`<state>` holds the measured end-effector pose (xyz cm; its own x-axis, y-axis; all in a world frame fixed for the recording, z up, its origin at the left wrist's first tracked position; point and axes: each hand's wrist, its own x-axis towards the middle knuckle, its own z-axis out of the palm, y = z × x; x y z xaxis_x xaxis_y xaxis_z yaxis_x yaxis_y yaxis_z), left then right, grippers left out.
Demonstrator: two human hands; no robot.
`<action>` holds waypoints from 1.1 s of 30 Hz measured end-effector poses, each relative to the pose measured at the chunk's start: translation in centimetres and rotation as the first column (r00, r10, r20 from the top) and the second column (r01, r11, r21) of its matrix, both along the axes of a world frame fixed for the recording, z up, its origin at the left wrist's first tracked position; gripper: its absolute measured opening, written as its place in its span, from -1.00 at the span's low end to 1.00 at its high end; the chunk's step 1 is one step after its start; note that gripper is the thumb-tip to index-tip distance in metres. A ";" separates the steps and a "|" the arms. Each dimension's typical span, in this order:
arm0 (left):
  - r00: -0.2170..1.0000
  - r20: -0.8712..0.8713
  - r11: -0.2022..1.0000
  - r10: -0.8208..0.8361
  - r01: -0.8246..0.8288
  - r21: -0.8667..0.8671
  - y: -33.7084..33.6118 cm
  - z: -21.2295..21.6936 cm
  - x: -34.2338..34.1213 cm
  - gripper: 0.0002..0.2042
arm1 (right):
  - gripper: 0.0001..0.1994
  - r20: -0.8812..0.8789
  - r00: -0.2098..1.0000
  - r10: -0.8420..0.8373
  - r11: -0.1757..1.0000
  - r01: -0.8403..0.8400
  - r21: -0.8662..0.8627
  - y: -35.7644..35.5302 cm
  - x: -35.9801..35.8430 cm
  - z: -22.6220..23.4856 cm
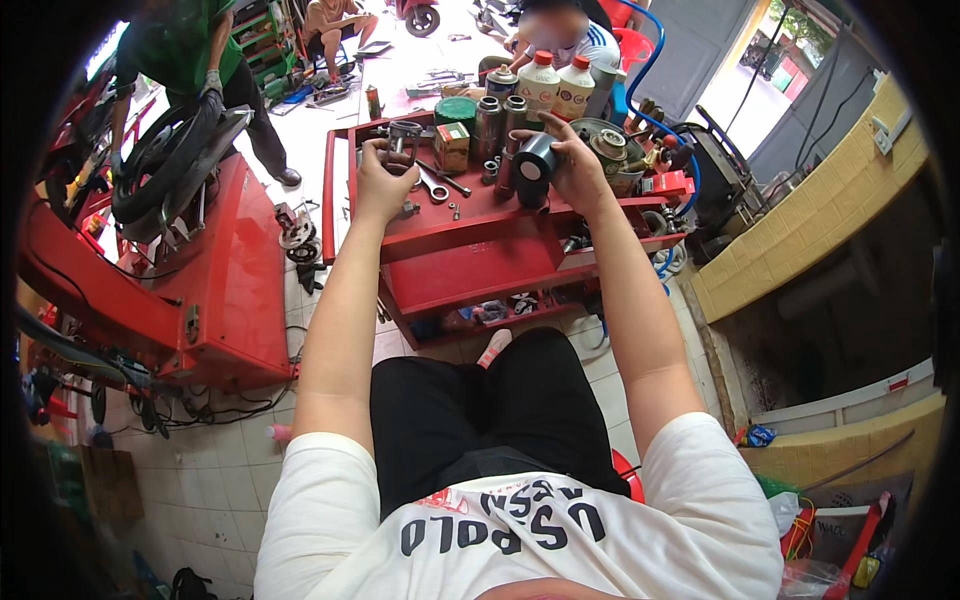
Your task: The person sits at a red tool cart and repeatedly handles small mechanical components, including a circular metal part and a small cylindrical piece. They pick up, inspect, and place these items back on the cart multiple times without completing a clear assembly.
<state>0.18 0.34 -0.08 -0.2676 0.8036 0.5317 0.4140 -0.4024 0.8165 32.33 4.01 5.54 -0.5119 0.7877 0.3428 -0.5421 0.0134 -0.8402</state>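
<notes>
Black cylindrical sleeve (535, 160): gripped in my right hand (580, 165) over red table (470, 235). Left hand (383, 180) pinches small metal part (402, 138). Risk: sleeve slips, knocks wrench (432, 187).

My left hand (382, 180) is covering most of a small metal part (402, 135); its shape is not readable. My right hand (575, 165) is hiding the back of the dark cylinder (535, 168). My forearms are blocking parts of the red tool cart (470, 255). Small hardware on its top tray is too tiny to identify. The fisheye rim is cutting off the red machine (200, 290) at left.
</notes>
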 end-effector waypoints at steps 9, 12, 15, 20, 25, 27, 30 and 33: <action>1.000 -0.014 1.000 -0.021 0.021 0.015 0.7 -0.6 -0.1 -0.48 | -0.46 0.076 0.952 -0.298 0.949 0.286 0.132 0.1 1.9 -0.1; 1.000 -0.022 1.000 -0.020 0.020 0.010 0.9 -1.0 -0.6 -0.48 | -0.44 0.042 0.971 -0.237 0.964 0.229 0.137 -0.8 3.3 1.3; 0.999 -0.042 1.000 -0.021 0.021 0.019 1.1 -1.2 -0.5 -0.47 | -0.40 0.117 0.972 -0.203 0.960 0.174 0.217 -1.5 5.5 1.7; 0.998 -0.053 1.000 -0.026 0.027 0.010 0.8 -1.0 -0.2 -0.47 | -0.37 0.197 0.970 -0.140 0.987 0.120 0.110 -2.5 6.5 0.9; 0.998 -0.068 0.998 -0.018 0.022 0.056 0.9 -1.1 -0.3 -0.48 | -0.35 0.266 0.962 -0.061 0.997 0.045 0.067 -2.6 7.3 0.4; 0.998 -0.037 0.999 -0.042 0.042 0.002 0.6 -0.8 -0.1 -0.49 | -0.35 0.285 0.957 -0.045 0.999 0.036 0.036 -2.7 7.6 0.2; 0.998 -0.029 0.998 -0.057 0.056 -0.029 0.5 -0.5 0.0 -0.49 | -0.36 0.323 0.946 -0.038 0.999 0.048 -0.021 -3.0 7.6 -0.1; 0.997 -0.007 0.997 -0.073 0.073 -0.005 0.8 -1.1 -0.4 -0.49 | -0.38 0.322 0.947 -0.013 1.000 0.016 -0.009 -3.1 7.4 0.1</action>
<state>-0.22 1.17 -1.18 -0.2043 0.8234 0.5295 0.3899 -0.4277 0.8155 39.71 0.88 5.69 -0.5821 0.7986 0.1530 -0.2428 0.0088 -0.9700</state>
